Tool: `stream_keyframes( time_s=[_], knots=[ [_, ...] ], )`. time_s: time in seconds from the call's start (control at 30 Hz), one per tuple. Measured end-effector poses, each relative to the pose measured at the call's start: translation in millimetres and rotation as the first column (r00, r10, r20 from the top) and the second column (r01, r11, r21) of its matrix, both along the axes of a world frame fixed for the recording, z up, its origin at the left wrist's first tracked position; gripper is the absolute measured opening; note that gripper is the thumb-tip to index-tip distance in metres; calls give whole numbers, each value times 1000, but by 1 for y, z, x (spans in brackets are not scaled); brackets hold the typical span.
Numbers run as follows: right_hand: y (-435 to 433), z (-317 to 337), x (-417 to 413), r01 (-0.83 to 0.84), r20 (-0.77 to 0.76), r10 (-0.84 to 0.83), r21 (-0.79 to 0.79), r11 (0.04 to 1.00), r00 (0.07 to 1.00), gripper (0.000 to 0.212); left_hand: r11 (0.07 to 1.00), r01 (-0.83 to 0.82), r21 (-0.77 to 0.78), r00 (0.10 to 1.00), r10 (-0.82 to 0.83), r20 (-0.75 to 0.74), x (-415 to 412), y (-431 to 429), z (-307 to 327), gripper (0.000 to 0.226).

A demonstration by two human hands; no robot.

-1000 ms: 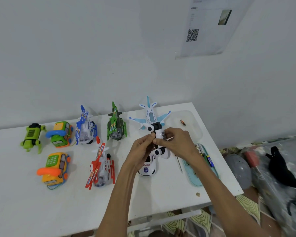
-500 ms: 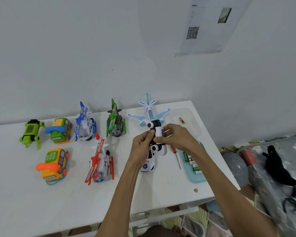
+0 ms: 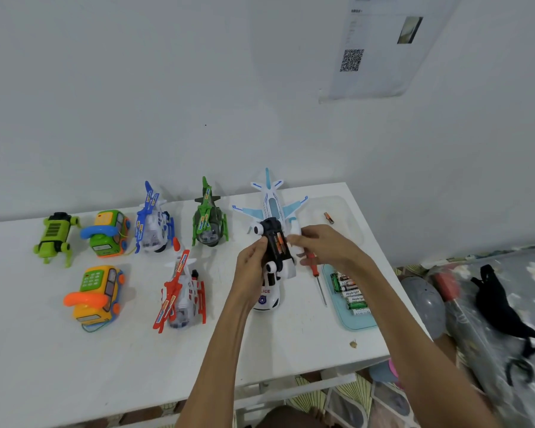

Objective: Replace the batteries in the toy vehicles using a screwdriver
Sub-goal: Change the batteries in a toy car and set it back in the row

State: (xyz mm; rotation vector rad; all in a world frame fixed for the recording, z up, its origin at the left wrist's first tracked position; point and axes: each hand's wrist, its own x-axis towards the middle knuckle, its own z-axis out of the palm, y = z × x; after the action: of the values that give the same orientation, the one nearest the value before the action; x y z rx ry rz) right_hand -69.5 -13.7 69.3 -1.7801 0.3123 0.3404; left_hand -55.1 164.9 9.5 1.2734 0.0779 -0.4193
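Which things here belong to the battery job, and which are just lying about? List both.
Job: toy, gripped by left hand, right hand at its open battery bay; screwdriver; batteries in tray; loose battery; other toys.
Lying about: wall sheet; black item; crumb.

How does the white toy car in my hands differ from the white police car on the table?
The white toy car in your left hand is flipped, black underside up; the white police car sits upright on the white table. The held car's batteries are exposed; the police car's underside is hidden. Both have white bodies.
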Motion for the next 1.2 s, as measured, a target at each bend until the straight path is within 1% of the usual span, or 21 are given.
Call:
stream_keyframes(
  time_s=[0.03, 0.07, 0.1, 0.13, 0.2, 0.27, 0.33, 0.37, 0.47, 0.53, 0.63, 0.73, 0.8, 0.87, 0.9, 0.97, 1.03, 1.1, 1.17, 1.2],
  knots=[
    [-3, -1, 2, 65, -9, -65, 25, 998, 998, 36, 999, -9, -43, 999, 7, -35, 1, 2, 1, 42],
    [-6, -5, 4, 121, -9, -121, -8, 993, 993, 39, 996, -25, -91, 997, 18, -74, 3, 4, 3, 43],
    [-7, -11, 5, 157, -2, -159, -108, 982, 987, 41, 990, -38, -135, 993, 23, -112, 4, 7, 7, 44],
    [-7, -18, 4, 166, 14, -168, -243, 956, 986, 44, 983, -46, -180, 990, 21, -142, 5, 10, 9, 45],
    [-1, -40, 4, 105, 39, -98, -476, 873, 994, 57, 967, -61, -246, 985, 18, -173, 7, 15, 11, 44],
    [9, -67, 3, 7, 23, 9, -638, 770, 1000, 62, 964, -65, -258, 986, 23, -162, 7, 19, 14, 46],
    [18, -89, -2, -39, 8, 67, -745, 666, 998, 58, 963, -44, -266, 989, 5, -146, 7, 21, 15, 45],
    [22, -97, -4, -37, 14, 75, -772, 635, 997, 56, 961, -35, -273, 990, -5, -144, 6, 21, 16, 44],
    [30, -112, -8, -14, 47, 94, -826, 564, 994, 53, 955, -40, -294, 986, -11, -169, 3, 23, 16, 43],
    [34, -115, -9, -7, 58, 104, -844, 536, 993, 52, 952, -54, -303, 980, -7, -197, 2, 24, 13, 44],
    [37, -118, -9, 14, 78, 97, -845, 535, 992, 56, 959, -65, -274, 976, 4, -217, 0, 25, 10, 45],
    [31, -118, -10, 34, 103, 93, -828, 560, 990, 56, 956, -31, -291, 971, -40, -235, -1, 24, 13, 50],
    [24, -115, -11, 114, 173, 47, -806, 580, 984, 49, 952, -38, -305, 966, -43, -256, 0, 23, 13, 51],
    [18, -110, -10, 201, 226, -20, -818, 539, 974, 36, 949, -90, -303, 962, 5, -271, 3, 24, 13, 45],
    [16, -108, -10, 208, 213, -47, -844, 495, 976, 32, 949, -99, -299, 963, 15, -268, 4, 24, 12, 45],
    [13, -105, -8, 136, 113, -79, -894, 427, 990, 32, 951, -96, -295, 965, 16, -263, 5, 23, 11, 45],
    [11, -103, -6, 36, 11, -62, -910, 414, 998, 29, 953, -94, -289, 964, 15, -264, 5, 21, 11, 44],
    [9, -100, -5, -33, -53, -35, -905, 424, 998, 23, 955, -88, -285, 965, 10, -264, 5, 20, 10, 44],
    [9, -93, -5, -26, -52, -41, -874, 486, 998, 22, 955, -82, -286, 966, 5, -259, 6, 19, 8, 43],
    [9, -85, -5, 2, -22, -38, -850, 527, 999, 23, 954, -78, -288, 966, 2, -257, 6, 19, 9, 42]
  ],
)
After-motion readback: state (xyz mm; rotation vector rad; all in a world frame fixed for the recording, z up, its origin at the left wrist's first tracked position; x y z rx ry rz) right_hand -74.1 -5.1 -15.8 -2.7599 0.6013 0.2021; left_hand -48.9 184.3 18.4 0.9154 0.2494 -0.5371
